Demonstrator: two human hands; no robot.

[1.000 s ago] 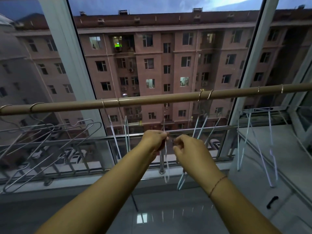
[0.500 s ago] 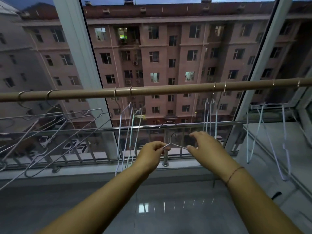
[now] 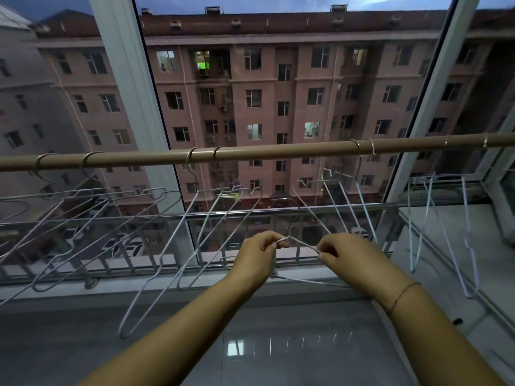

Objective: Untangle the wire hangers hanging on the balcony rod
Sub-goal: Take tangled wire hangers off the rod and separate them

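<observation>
A tan balcony rod runs across the view. Pairs of white wire hangers hang from it: at the far left, left of centre, right of centre and at the far right. One white wire hanger is off the rod, below it at the centre, hook pointing up. My left hand pinches its left shoulder wire. My right hand pinches its right shoulder wire. Its bottom bar shows below my wrists.
A metal railing runs behind the hangers outside the glass. A white window frame post stands left of centre, another at the right. A grey ledge lies at the right, with glossy floor tiles below.
My hands have moved apart and spread the held hanger flat, its hook now upright. The view has tilted up and the hangers on the rod have swung.
</observation>
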